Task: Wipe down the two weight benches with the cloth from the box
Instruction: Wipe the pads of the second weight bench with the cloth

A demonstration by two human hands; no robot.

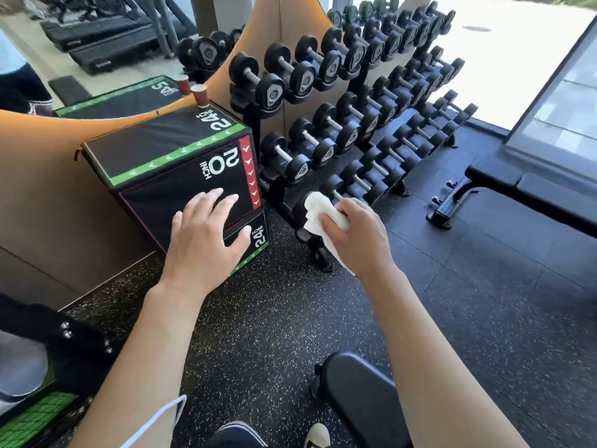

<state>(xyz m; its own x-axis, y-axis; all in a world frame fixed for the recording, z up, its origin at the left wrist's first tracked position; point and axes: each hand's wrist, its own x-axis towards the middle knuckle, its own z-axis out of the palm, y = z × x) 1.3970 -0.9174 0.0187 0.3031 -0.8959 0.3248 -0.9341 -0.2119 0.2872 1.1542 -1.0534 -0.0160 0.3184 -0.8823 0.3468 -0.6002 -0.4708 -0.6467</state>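
Observation:
My right hand [357,236] is shut on a crumpled white cloth [318,213], held in the air in front of the dumbbell rack. My left hand [206,236] hovers open with fingers spread, in front of the black plyo box [168,163] marked "20 INCH" and "24 INCH". One black weight bench [523,192] stands at the right on the floor. The padded end of a second black bench [358,386] shows at the bottom, just below my right forearm.
A three-tier dumbbell rack [355,124] fills the middle and back. A brown paper cup [199,95] stands on the plyo box, against a mirror [80,50]. Speckled black rubber floor [274,318] lies between box, rack and benches. A glass wall is at right.

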